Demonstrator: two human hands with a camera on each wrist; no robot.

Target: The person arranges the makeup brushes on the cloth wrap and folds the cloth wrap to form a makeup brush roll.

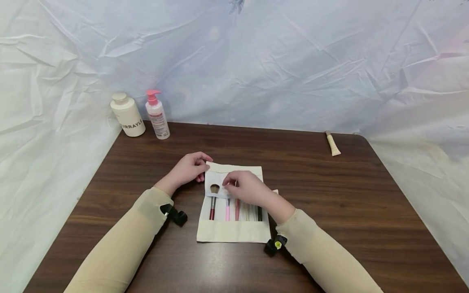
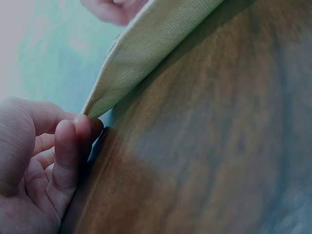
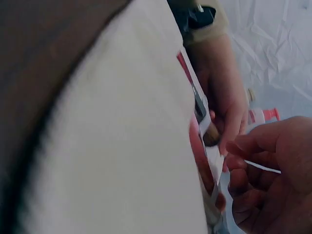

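Note:
A cream fabric brush roll (image 1: 234,232) lies unfolded on the table, with several makeup brushes in its pocket. A dark-red-handled brush (image 1: 212,208) shows its brown bristles over a pale inner flap (image 1: 220,179); beside it are a pink brush (image 1: 227,211) and a reddish brush (image 1: 237,210). My left hand (image 1: 188,167) pinches the roll's upper left corner, its raised edge (image 2: 141,58) showing in the left wrist view. Over the upper part, my right hand (image 1: 247,187) has bent fingers, thumb (image 3: 258,136) near forefinger. Whether anything thin lies between those fingertips is unclear.
At the back left stand a cream bottle (image 1: 128,116) and a white pump bottle (image 1: 157,118) with a pink top. Far back on the right lies a small cream tube (image 1: 332,144). Pale cloth (image 1: 256,61) hangs behind the wooden table (image 1: 366,211).

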